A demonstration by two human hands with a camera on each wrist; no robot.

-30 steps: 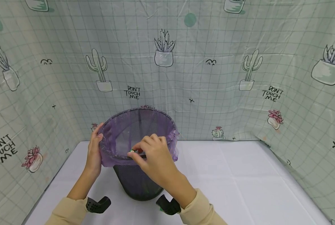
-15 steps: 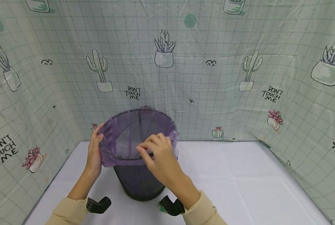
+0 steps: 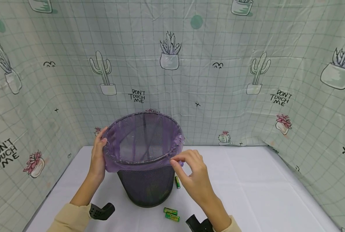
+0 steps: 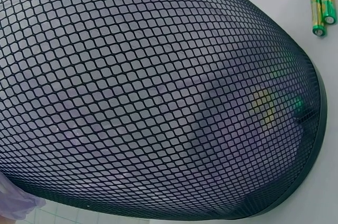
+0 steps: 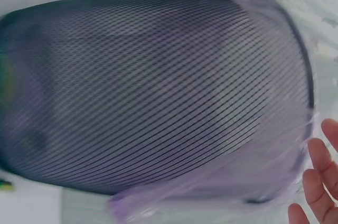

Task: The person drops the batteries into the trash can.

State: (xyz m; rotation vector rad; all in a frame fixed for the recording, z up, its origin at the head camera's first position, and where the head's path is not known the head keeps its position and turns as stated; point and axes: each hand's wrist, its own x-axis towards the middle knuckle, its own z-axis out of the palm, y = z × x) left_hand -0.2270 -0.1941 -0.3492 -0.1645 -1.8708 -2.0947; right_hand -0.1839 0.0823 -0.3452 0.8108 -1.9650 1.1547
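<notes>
While beside bin [image 3: 146, 187], right fingers [image 3: 184, 157] curved

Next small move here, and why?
Probably lower the right grip to the green-and-gold cylindrical battery beside the purple-lined black mesh bin: that grip appears to hold nothing, this battery is the nearest of three visible outside, and the left grip holds the bin.

A black mesh wastebasket [image 3: 146, 187], a translucent purple bag [image 3: 123, 167] folded over its top, stands left of centre.

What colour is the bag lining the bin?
The bag is translucent purple, clearest in the head view.
</notes>
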